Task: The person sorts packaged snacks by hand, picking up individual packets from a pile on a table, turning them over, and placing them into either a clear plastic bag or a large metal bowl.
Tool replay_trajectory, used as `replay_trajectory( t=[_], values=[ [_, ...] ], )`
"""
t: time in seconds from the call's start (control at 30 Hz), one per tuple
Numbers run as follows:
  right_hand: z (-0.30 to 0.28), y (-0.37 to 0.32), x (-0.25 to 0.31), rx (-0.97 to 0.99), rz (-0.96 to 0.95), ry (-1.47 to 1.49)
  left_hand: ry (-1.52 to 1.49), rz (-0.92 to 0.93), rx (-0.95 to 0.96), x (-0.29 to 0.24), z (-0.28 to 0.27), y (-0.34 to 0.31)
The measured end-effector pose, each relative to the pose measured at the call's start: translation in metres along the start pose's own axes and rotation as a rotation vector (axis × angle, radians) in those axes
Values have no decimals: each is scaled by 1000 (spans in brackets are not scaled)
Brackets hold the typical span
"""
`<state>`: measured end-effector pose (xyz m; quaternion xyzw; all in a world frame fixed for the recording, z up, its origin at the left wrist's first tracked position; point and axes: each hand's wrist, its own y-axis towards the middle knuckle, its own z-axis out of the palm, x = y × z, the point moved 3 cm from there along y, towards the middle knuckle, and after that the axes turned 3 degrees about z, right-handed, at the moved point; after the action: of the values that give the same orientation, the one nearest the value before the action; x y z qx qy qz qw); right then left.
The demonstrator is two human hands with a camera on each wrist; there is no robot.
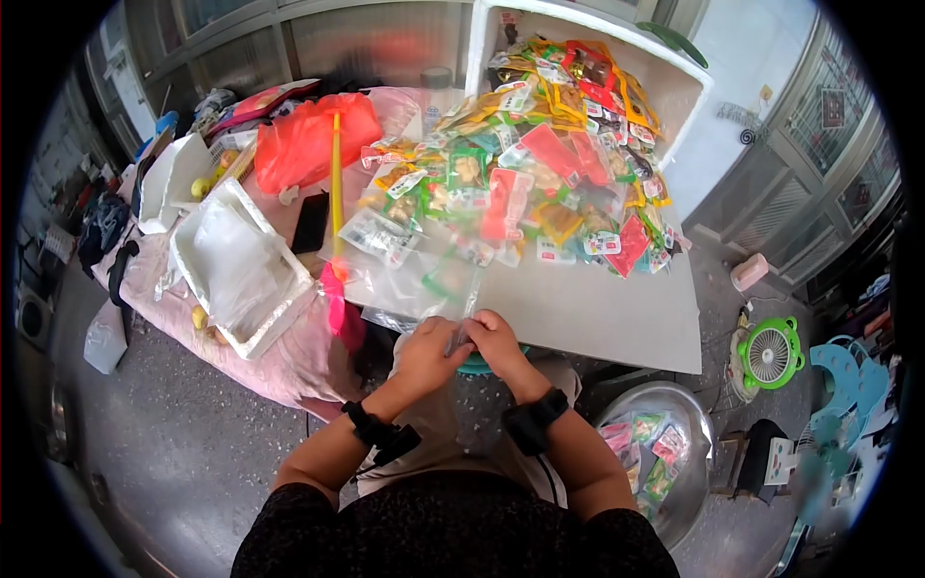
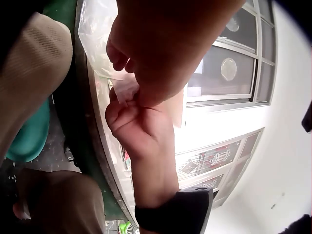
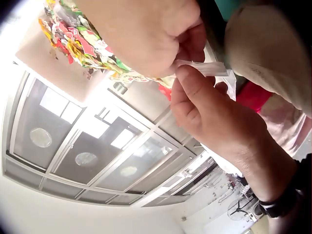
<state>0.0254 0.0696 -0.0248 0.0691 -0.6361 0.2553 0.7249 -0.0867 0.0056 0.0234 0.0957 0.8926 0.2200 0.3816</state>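
Observation:
A large clear plastic bag lies over the near edge of the table, and a green-marked packet shows through it. At its near edge my left hand pinches the gathered plastic. Close beside it, my right hand pinches the same edge, thumbs nearly together. In the right wrist view a folded strip of the clear bag sticks out between the left hand's thumb and fingers. The left wrist view shows the right hand curled at the plastic, partly covered by the left hand.
Many colourful snack packets spill from a white foam box across the table. To the left are a yellow stick, a black phone and a foam tray. A metal basin with packets stands on the floor at right.

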Motion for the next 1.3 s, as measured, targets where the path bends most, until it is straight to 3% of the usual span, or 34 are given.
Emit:
replay_trajectory(
  t=[0.07, 0.17, 0.37, 0.47, 0.57, 0.67, 0.77, 0.83, 0.87, 0.97, 1.07, 1.17, 1.2, 1.3],
  values=[
    [-2, 4, -6, -22, -185, -270, 25, -106, 68, -1, 4, 2],
    [-2, 3, -4, 67, -129, -239, 0, -75, 53, 11, 9, 3],
    [10, -9, 16, 132, -52, -189, -166, -226, 129, 19, 2, 1],
    [11, -5, 15, 159, -96, -224, -550, -447, 173, 46, 16, -8],
    [13, -4, 20, 139, 18, -232, -1062, -758, 124, 46, 9, -8],
    [8, 9, 10, 59, 15, -292, -1271, -743, -175, 51, -8, -6],
    [16, 7, 19, 81, -452, -825, -774, -550, -191, 60, -15, -13],
    [20, 8, 25, 149, -432, -776, -508, -451, -219, 54, -20, -17],
    [22, 11, 29, 184, -425, -752, -515, -471, -243, 56, -23, -17],
    [16, 30, 43, -111, -785, -935, -520, -503, -309, 61, -33, -18],
    [22, 43, 50, -214, -641, -1273, -415, -346, -446, 66, -41, -13],
    [26, 62, 34, -142, -462, -1430, -357, -373, -441, 39, -61, 0],
    [26, 62, 35, -157, -471, -1424, -340, -389, -439, 34, -65, 4],
    [24, 62, 34, -176, -487, -1385, -160, -196, -498, 33, -73, 17]
  ],
)
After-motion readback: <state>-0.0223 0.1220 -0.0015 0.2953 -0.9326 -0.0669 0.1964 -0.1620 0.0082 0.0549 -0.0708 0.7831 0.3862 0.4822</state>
